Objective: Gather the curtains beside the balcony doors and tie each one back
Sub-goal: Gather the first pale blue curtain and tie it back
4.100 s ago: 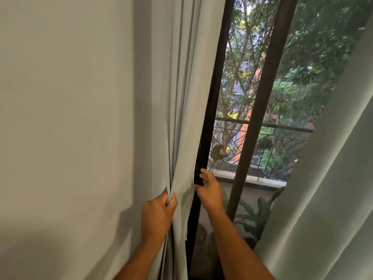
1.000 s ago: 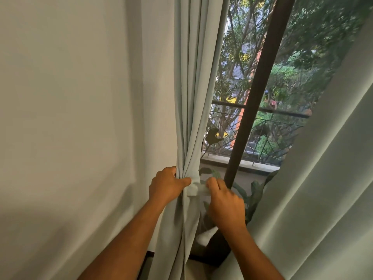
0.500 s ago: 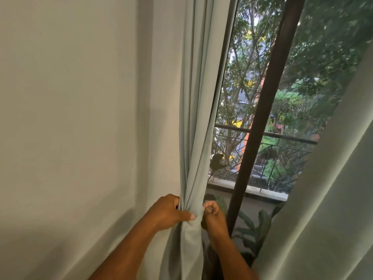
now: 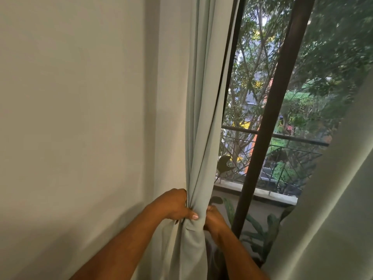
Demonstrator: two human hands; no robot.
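The pale grey-green left curtain (image 4: 203,118) hangs gathered into a narrow bunch beside the dark balcony door frame (image 4: 268,122). My left hand (image 4: 175,206) grips the bunch from the wall side, thumb pressed across its front. From the other side my right hand (image 4: 214,219) holds the same bunch, its fingers curled behind the cloth and mostly hidden. No tie-back band shows at this moment. A second curtain (image 4: 327,209) of the same colour slants across the right side, loose.
A plain off-white wall (image 4: 80,118) fills the left half. Through the glass are a balcony railing (image 4: 288,156), a ledge, leafy potted plants (image 4: 260,235) and trees.
Both hands have closed in on the gathered curtain; the pale strip seen between them a second ago is out of sight. The view has tilted up slightly.
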